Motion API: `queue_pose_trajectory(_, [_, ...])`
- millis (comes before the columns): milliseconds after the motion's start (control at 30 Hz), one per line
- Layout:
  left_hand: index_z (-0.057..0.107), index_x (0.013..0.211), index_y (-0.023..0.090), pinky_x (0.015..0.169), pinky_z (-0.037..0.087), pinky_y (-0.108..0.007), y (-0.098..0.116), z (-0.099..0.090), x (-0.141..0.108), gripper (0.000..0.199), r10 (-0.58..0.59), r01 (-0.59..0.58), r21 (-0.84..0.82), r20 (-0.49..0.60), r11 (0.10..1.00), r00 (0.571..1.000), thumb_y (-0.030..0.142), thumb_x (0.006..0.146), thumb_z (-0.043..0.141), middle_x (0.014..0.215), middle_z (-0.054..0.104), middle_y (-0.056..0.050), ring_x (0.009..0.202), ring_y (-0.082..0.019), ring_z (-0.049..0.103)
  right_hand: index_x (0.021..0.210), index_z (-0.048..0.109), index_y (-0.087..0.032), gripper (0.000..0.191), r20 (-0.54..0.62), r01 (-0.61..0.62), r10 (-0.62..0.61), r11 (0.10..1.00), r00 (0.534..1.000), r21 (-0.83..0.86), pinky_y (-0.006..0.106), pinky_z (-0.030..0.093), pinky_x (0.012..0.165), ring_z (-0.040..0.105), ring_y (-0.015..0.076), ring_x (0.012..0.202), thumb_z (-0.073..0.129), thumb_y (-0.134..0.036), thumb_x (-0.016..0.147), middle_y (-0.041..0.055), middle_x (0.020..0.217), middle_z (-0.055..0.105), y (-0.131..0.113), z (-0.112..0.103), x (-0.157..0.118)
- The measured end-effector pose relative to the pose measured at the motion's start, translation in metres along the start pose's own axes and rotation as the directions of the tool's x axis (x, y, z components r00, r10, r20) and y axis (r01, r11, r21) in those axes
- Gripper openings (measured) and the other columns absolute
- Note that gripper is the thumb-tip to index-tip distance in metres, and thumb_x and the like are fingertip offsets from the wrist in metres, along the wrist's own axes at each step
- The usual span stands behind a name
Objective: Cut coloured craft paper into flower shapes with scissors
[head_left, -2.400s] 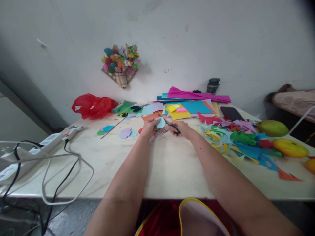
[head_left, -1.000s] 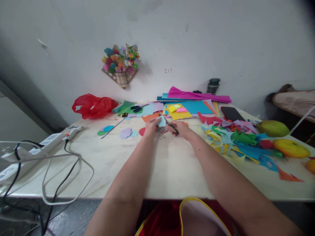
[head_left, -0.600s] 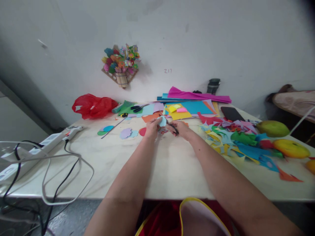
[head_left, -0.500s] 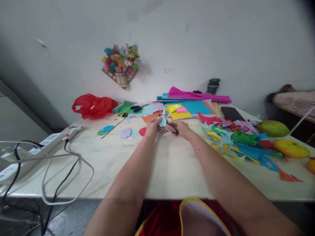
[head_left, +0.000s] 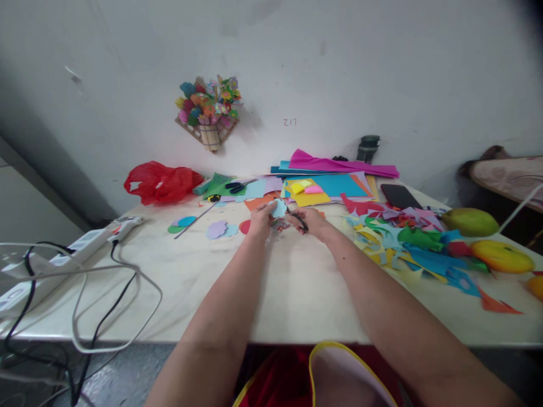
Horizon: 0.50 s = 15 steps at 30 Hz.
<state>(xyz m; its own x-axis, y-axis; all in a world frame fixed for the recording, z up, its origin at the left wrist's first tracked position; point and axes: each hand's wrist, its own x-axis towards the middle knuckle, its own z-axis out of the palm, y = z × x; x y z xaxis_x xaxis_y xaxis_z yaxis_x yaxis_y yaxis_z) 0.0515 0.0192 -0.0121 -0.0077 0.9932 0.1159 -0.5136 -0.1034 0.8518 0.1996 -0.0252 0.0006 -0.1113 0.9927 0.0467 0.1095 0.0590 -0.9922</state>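
Observation:
Pinched in my left hand (head_left: 261, 219) is a small light-blue paper cutout (head_left: 279, 208) with a wavy edge. My right hand (head_left: 311, 221) grips dark-handled scissors (head_left: 301, 221), their blades close to the paper's right side. Small paper scraps (head_left: 279, 224) lie on the table beneath the hands. Left of my left hand are a red paper circle (head_left: 245, 226), a lilac scalloped cutout (head_left: 216, 229) and a light-blue one (head_left: 231, 230) partly behind it. Farther left, a blue circle (head_left: 186, 221) overlaps a green one (head_left: 174, 229).
Coloured paper sheets (head_left: 339, 185) and a second pair of scissors (head_left: 236, 186) lie at the back. A red plastic bag (head_left: 161, 183) sits back left, a power strip (head_left: 80, 249) with cables at left. Paper offcuts (head_left: 394, 237), a phone (head_left: 400, 196) and mangoes (head_left: 503, 255) occupy the right.
My left hand and the light-blue cutout have shifted slightly left, and more of the cutout shows. The right hand with the scissors has barely moved.

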Motion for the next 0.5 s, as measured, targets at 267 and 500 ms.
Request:
queue_pose_trajectory(267, [0.055, 0.058, 0.015, 0.052, 0.043, -0.023, 0.0031, -0.0041, 0.0012, 0.034, 0.003, -0.004, 0.025, 0.029, 1.0, 1.0, 0.03, 0.052, 0.085, 0.055, 0.056, 0.001, 0.052, -0.01, 0.055, 0.072, 0.058, -0.016, 0.013, 0.014, 0.001, 0.0, 1.0, 1.0, -0.017, 0.018, 0.033, 0.034, 0.041, 0.0072, 0.035, 0.07, -0.021, 0.073, -0.0051, 0.044, 0.05, 0.0006, 0.0006, -0.0012])
queue_pose_trajectory(500, [0.056, 0.054, 0.015, 0.049, 0.04, -0.022, 0.004, -0.0083, 0.0023, 0.034, 0.028, -0.034, 0.067, 0.089, 0.997, 0.996, 0.032, 0.05, 0.086, 0.053, 0.054, 0.0, 0.05, -0.009, 0.05, 0.071, 0.055, -0.016, 0.014, 0.045, 0.017, -0.016, 1.0, 0.999, -0.017, 0.018, 0.034, 0.037, 0.041, 0.0068, 0.037, 0.066, -0.022, 0.078, -0.0047, 0.046, 0.05, -0.0013, -0.0016, -0.0037])
